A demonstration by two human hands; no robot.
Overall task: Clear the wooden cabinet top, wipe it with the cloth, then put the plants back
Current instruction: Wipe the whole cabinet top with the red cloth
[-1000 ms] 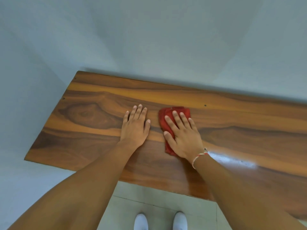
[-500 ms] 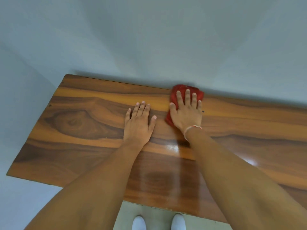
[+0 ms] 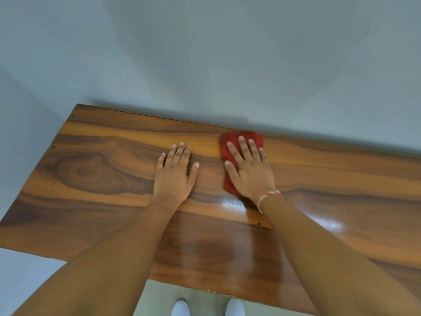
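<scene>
The wooden cabinet top (image 3: 95,179) fills the middle of the head view, brown with dark grain and a glossy sheen. A folded red cloth (image 3: 230,144) lies on it near the back edge by the wall. My right hand (image 3: 249,169) presses flat on the cloth, fingers straight and spread. My left hand (image 3: 175,172) rests flat on the bare wood, a hand's width to the left of the cloth. No plants are in view.
A pale grey wall (image 3: 205,65) runs along the back and left of the cabinet. Below the front edge I see light floor and the toes of two white shoes (image 3: 181,307).
My right hand pushed the cloth from mid-depth of the top away to the back edge near the wall, then stayed there. My left hand has kept its place on the wood.
</scene>
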